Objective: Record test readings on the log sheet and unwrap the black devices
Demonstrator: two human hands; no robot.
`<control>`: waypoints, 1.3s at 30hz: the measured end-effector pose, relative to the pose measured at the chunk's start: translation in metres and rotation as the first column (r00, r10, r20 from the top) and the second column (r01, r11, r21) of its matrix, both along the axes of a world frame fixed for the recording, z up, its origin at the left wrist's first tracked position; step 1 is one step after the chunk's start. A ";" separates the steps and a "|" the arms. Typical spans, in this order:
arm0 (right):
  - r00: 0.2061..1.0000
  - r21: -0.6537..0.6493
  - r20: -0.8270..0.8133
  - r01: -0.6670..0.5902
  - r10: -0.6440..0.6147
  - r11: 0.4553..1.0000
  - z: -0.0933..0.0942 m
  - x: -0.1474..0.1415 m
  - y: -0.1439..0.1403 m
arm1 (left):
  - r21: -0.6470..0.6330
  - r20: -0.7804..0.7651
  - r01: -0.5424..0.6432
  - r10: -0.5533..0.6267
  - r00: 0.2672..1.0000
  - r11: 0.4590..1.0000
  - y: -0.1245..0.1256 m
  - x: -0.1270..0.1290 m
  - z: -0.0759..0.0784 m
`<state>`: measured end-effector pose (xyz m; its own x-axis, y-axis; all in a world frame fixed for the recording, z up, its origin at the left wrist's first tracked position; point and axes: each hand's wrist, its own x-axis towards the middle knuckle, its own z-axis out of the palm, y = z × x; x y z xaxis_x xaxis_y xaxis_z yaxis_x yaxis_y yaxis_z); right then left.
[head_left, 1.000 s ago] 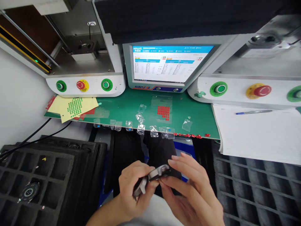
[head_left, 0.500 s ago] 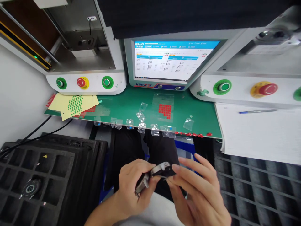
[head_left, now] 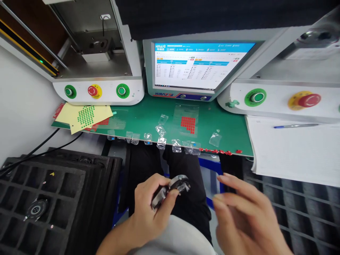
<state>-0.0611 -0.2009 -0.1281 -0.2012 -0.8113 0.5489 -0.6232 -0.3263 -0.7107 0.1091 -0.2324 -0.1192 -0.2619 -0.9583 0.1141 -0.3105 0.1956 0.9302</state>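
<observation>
My left hand point(head_left: 152, 205) is closed around a round watch case point(head_left: 178, 181), which sticks out between thumb and forefinger above my lap. A second grey metal piece point(head_left: 158, 198) shows within the same grip; its kind is partly hidden by my fingers. To the right, apart from the watch case, my right hand point(head_left: 244, 212) has thumb and forefinger tips pressed together and another finger stretched out. Whatever may be in that pinch is too small to make out.
Plastic film pieces point(head_left: 161, 142) and red bits point(head_left: 220, 152) line the green bench edge point(head_left: 138, 117). A monitor point(head_left: 202, 67) stands between two machines. Black foam trays point(head_left: 61, 180) flank my lap; the left one holds a watch body point(head_left: 37, 209). Paper point(head_left: 292, 152) and a pen point(head_left: 294, 125) lie right.
My right hand has drawn away from the watch case towards the right, its thumb and forefinger now together. In my left hand the watch case is turned, showing more of its inside.
</observation>
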 end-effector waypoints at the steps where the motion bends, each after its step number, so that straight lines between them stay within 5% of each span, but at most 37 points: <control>1: 0.993 -0.027 -0.111 -0.045 0.041 0.999 0.000 0.000 0.000 | 0.012 -0.007 0.003 -0.003 1.000 1.000 0.000 0.000 0.000; 4: 0.950 -0.085 -0.309 -0.082 0.052 0.993 0.001 0.006 -0.004 | 0.026 -0.024 0.036 -0.036 0.999 0.999 0.001 -0.002 0.001; 8: 0.942 -0.094 -0.336 -0.021 -0.012 0.995 0.001 0.013 -0.008 | -0.005 -0.023 0.066 -0.066 0.998 0.998 0.001 -0.003 0.003; 17: 0.976 0.144 0.137 -0.191 0.171 0.971 0.002 0.006 -0.007 | -0.056 0.073 0.076 -0.071 0.995 0.996 -0.003 -0.002 -0.003; 22: 0.989 0.170 0.120 -0.101 0.082 0.980 -0.005 0.011 -0.007 | 0.175 -0.066 0.108 -0.098 0.993 0.979 -0.009 -0.005 -0.012; 28: 0.994 0.102 0.065 -0.095 0.088 0.990 -0.005 0.013 -0.014 | 0.510 -0.367 0.219 -0.019 0.930 0.832 -0.016 -0.014 -0.034; 34: 1.000 0.117 0.016 0.021 -0.023 0.993 -0.006 0.011 -0.011 | 0.621 -0.510 0.343 0.031 0.859 0.704 -0.017 -0.027 -0.051; 37: 0.980 0.191 0.096 0.152 -0.172 0.970 -0.016 -0.019 -0.028 | 0.745 -0.474 0.312 0.138 0.869 0.590 -0.013 -0.030 -0.060; 39: 0.914 0.312 0.170 0.304 -0.367 0.900 -0.029 -0.056 -0.054 | 0.803 -0.425 0.263 0.204 0.882 0.535 -0.012 -0.029 -0.064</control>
<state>-0.1168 -0.2551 -0.1574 -0.5774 -0.7847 0.2255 -0.4785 0.1015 -0.8722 0.0804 -0.2442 -0.1834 -0.4387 -0.6594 -0.6105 0.1418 -0.7217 0.6775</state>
